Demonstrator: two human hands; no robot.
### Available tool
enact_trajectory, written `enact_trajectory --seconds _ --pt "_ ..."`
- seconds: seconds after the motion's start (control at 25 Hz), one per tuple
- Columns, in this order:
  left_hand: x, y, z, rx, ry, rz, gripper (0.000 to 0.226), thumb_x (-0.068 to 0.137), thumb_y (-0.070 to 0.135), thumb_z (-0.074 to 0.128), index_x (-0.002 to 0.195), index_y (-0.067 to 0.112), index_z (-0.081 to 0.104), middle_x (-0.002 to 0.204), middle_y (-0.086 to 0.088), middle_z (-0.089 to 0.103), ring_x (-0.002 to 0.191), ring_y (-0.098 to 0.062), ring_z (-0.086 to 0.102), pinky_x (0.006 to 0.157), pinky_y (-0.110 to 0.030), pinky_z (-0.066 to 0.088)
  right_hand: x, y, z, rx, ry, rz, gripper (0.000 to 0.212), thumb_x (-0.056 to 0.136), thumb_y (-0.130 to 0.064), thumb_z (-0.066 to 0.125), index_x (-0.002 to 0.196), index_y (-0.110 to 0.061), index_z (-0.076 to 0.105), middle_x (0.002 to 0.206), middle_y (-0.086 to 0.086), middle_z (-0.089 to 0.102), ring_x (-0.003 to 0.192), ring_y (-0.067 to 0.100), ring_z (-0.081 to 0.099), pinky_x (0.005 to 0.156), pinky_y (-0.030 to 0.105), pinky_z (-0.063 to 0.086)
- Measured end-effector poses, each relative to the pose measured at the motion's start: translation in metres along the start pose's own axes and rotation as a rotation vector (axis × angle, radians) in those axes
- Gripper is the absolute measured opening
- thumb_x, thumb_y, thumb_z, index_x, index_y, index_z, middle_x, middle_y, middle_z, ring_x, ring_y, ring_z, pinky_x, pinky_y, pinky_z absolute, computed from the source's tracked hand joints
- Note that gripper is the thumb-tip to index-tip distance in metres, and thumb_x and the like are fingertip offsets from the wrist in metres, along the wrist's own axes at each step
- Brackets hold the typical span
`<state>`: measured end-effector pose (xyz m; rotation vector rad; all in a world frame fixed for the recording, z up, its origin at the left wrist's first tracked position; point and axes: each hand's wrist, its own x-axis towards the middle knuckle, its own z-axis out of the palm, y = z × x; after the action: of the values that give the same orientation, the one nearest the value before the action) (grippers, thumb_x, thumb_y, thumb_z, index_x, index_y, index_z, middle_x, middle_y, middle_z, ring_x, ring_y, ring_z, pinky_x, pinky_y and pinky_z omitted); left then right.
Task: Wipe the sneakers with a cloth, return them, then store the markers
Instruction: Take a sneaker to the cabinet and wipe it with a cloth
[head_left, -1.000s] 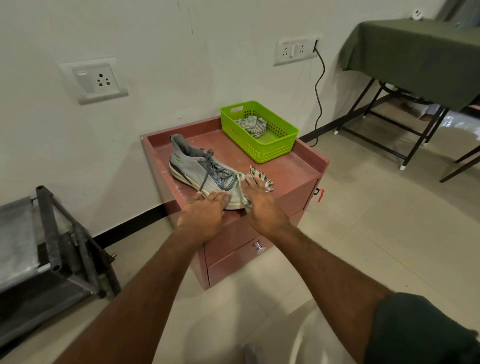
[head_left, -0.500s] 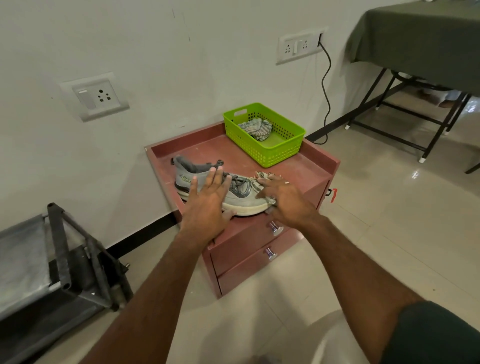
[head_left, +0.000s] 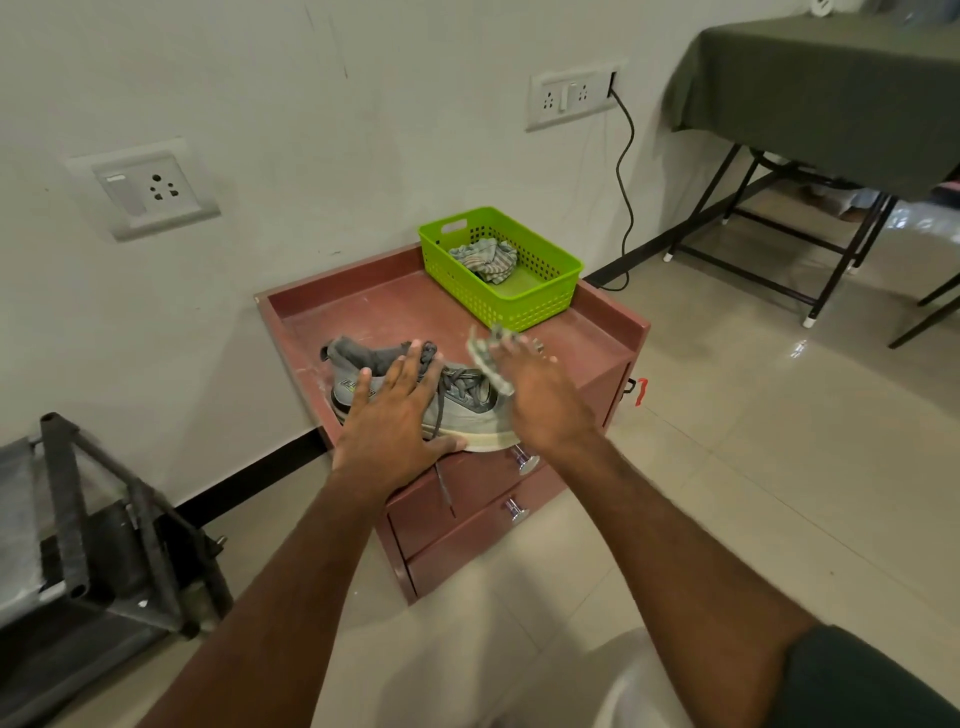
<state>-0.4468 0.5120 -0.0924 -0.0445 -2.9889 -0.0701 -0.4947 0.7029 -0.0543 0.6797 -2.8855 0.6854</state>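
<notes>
Grey sneaker (head_left: 457, 410) lies on the red worktop (head_left: 363, 312), toe over its front edge. My left hand (head_left: 387, 426) presses flat on it, fingers straight. My right hand (head_left: 540, 400) holds a blurred cloth (head_left: 485, 358) at the toe.

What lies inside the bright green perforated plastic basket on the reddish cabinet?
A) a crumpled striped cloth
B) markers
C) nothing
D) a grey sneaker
A: a crumpled striped cloth lies in the bright green perforated plastic basket, while the grey sneaker sits outside it on the reddish cabinet.
</notes>
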Motion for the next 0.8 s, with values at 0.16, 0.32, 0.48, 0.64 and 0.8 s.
enact_trajectory --seconds 0.16,0.32,0.48,0.64,0.8 --pt "-0.001 0.001 0.001 0.005 -0.020 -0.020 0.105 0.082 0.084 0.038 0.158 0.031 -0.011 0.165 0.005 -0.020 0.154 -0.015 -0.001 0.123 -0.049 -0.004 -0.003 -0.016 0.006 -0.292 -0.209 0.036 0.058 0.091 -0.003 0.052 0.147 -0.019 0.046 0.156 0.001 0.041 0.150 0.019 0.027 0.123 0.050 0.021" --pt "0.001 -0.002 0.004 0.014 -0.020 -0.019 0.105 0.082 0.084 0.037 0.158 0.030 -0.010 0.165 0.004 -0.020 0.154 -0.016 0.001 0.124 -0.050 -0.003 -0.026 -0.012 -0.004 -0.176 -0.312 0.026 0.051 0.083 -0.001 0.054 0.123 -0.028 0.070 0.133 0.005 0.062 0.119 0.027 0.061 0.101 0.045 0.051" --pt "-0.005 0.003 0.004 0.053 0.069 0.040 0.100 0.086 0.077 0.042 0.160 0.025 -0.002 0.166 -0.003 -0.016 0.154 -0.019 -0.006 0.123 -0.052 0.001 -0.039 -0.004 -0.024 0.569 0.035 0.346 0.044 0.080 0.004 0.054 0.105 -0.022 0.079 0.100 -0.002 0.073 0.087 0.025 0.067 0.065 0.029 0.050" --pt "-0.014 0.005 0.003 0.083 0.045 0.035 0.098 0.086 0.070 0.052 0.158 0.034 -0.003 0.165 -0.014 -0.017 0.153 -0.027 -0.011 0.122 -0.056 0.002 -0.040 0.013 -0.021 0.251 0.320 0.227 0.044 0.085 -0.007 0.062 0.127 -0.016 0.069 0.125 0.005 0.070 0.115 0.024 0.063 0.099 0.033 0.047" --pt "-0.009 0.003 0.002 0.087 -0.070 -0.027 0.092 0.093 0.061 0.051 0.156 0.037 -0.011 0.165 -0.017 -0.010 0.154 -0.030 -0.008 0.122 -0.056 0.000 -0.041 0.000 -0.001 -0.361 -0.123 0.079 0.042 0.089 -0.008 0.057 0.130 -0.013 0.062 0.133 0.009 0.061 0.128 0.029 0.051 0.109 0.041 0.041"
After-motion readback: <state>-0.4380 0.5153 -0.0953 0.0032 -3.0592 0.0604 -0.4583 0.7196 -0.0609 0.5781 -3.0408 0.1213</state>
